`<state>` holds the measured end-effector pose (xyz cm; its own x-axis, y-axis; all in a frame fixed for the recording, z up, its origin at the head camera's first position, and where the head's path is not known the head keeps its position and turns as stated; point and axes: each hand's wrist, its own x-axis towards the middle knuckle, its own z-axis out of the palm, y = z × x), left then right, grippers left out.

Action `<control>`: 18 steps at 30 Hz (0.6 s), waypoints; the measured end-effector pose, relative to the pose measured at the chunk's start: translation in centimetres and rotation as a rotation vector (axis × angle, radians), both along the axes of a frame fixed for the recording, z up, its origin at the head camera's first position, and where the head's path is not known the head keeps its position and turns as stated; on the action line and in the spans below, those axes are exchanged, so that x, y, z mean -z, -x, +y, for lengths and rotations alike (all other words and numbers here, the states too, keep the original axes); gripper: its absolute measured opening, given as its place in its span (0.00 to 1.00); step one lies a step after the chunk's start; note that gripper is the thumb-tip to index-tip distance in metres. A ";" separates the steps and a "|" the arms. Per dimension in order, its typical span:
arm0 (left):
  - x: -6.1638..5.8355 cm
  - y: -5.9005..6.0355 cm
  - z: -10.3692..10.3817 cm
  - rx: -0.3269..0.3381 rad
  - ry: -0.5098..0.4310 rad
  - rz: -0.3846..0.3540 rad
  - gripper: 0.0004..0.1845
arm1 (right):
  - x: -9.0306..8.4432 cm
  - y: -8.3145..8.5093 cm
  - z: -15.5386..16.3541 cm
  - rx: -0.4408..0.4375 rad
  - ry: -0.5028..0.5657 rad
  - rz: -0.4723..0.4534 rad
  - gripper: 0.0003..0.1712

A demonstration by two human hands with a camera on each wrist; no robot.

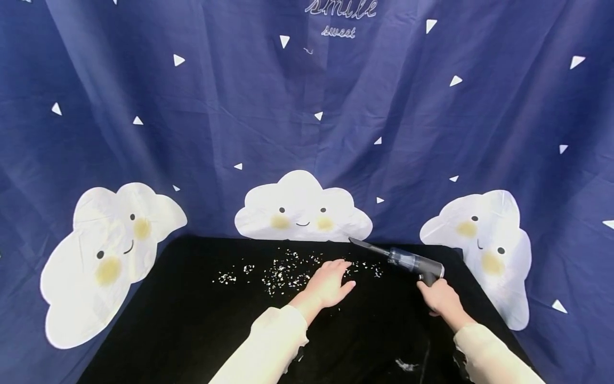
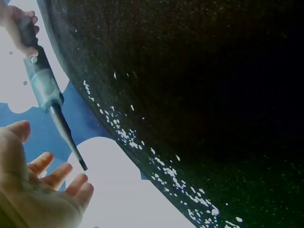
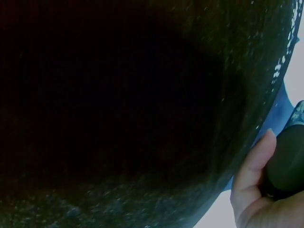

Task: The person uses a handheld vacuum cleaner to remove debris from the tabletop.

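A small grey handheld vacuum [image 1: 408, 260] with a long thin nozzle points left and up over the black table's back edge. My right hand [image 1: 441, 300] grips its handle from below; in the right wrist view its fingers [image 3: 254, 164] curl round the dark handle [image 3: 287, 161]. My left hand [image 1: 328, 282] lies flat and open on the black cloth [image 1: 192, 320], fingers spread, beside a scatter of white paper scraps [image 1: 288, 269]. In the left wrist view the vacuum [image 2: 45, 88] has its nozzle tip just above my open left hand [image 2: 45, 194], with scraps [image 2: 161, 166] along the cloth's edge.
A dark blue curtain [image 1: 307, 117] printed with white clouds and triangles hangs close behind the table. A few white scraps [image 1: 405, 365] lie near the front edge between my cream sleeves [image 1: 268, 346].
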<state>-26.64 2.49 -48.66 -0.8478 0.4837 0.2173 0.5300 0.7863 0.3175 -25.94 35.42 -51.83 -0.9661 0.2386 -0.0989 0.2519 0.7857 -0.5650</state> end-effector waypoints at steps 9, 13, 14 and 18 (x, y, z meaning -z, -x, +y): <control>-0.1 0.4 0.6 -0.022 0.087 0.042 0.31 | -0.6 -0.2 -2.5 -0.049 -0.008 0.020 0.32; 0.0 0.7 0.7 -0.028 0.124 0.059 0.31 | -0.9 -0.4 -3.2 -0.072 -0.013 0.035 0.31; 0.2 0.8 0.7 -0.027 0.140 0.061 0.31 | -0.9 -0.4 -3.4 -0.076 -0.016 0.034 0.31; 0.9 1.2 0.8 -0.021 0.160 0.091 0.33 | -1.0 -0.5 -3.9 -0.102 -0.015 0.041 0.31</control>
<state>-27.79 3.25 -49.54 -0.8385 0.5008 0.2147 0.5337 0.8342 0.1388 -25.41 31.56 -50.84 -0.9887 0.1395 -0.0556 0.1465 0.8147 -0.5611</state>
